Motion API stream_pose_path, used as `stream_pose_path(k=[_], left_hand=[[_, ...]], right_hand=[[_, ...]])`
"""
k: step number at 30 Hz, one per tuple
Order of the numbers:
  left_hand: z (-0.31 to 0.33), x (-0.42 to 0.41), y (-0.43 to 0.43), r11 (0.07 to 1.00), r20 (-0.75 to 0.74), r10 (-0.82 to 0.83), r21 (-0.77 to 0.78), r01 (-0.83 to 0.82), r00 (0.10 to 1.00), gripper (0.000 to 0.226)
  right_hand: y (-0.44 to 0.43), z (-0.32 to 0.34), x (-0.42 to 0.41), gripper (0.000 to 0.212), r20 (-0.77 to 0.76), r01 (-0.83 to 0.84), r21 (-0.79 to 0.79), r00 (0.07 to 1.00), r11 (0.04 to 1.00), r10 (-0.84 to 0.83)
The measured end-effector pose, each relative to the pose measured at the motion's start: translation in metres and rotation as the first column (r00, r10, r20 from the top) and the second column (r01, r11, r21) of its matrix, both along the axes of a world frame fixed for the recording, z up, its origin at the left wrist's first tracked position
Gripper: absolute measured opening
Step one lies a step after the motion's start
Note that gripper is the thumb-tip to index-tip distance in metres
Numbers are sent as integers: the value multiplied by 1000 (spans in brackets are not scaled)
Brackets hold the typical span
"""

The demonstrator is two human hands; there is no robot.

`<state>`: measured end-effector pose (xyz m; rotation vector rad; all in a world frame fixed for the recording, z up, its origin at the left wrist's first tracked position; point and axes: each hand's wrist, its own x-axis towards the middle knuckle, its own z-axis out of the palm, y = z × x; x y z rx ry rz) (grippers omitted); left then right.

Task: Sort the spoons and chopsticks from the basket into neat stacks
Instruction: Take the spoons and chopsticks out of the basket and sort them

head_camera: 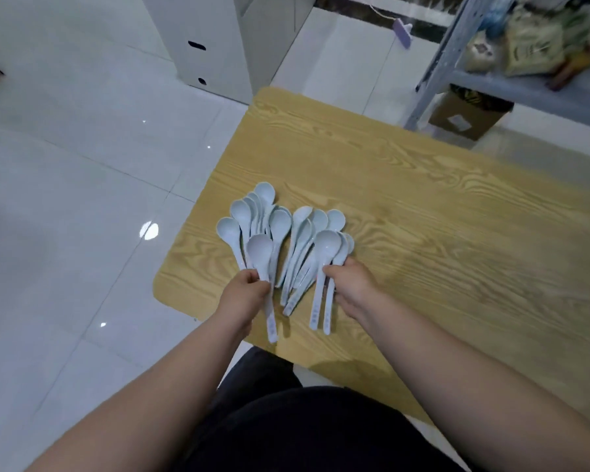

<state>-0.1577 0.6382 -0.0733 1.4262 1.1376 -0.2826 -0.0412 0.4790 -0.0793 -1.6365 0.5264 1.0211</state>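
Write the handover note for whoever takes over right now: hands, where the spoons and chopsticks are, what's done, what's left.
Left hand grips a spoon by its handle, beside the left bunch.
Right hand grips two spoons by their handles, at the right bunch.
Both bunches lie fanned at the near-left corner of the wooden table. No basket or chopsticks in view.
Done: spoons out, roughly grouped.
Left: nest spoons into neat stacks; chopsticks unseen.

A wood-grain table (423,206) carries pale blue spoons (300,240) fanned near its left corner.
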Motion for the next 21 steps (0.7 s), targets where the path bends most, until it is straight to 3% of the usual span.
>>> stream_pose_path(k=[3, 7, 11, 14, 17, 19, 21], left_hand=[[-8, 27, 33, 948, -37, -283, 137, 286, 958, 17], [-14, 60, 54, 771, -56, -570, 309, 557, 820, 14], [-15, 68, 59, 716, -13, -651, 322, 619, 759, 44], [-16, 57, 65, 621, 31, -727, 455, 638, 686, 54], [-21, 40, 73, 428, 16, -828, 662, 615, 560, 61], [-27, 36, 78, 298, -10, -899, 718, 629, 437, 65], [-29, 38, 79, 152, -87, -943, 747, 647, 322, 71]], right_hand=[[36, -5, 3, 20, 87, 34, -118, 996, 992, -24], [71, -3, 9, 15, 210, 10, -278, 976, 960, 51], [84, -2, 12, 16, 236, -52, -343, 962, 938, 140], [83, 2, 8, 21, 292, -88, -341, 936, 936, 194], [75, 3, -5, 40, 346, -179, -368, 884, 912, 313], [67, -1, -16, 61, 342, -309, -492, 791, 814, 507], [62, -8, -27, 69, 319, -416, -593, 666, 690, 675]])
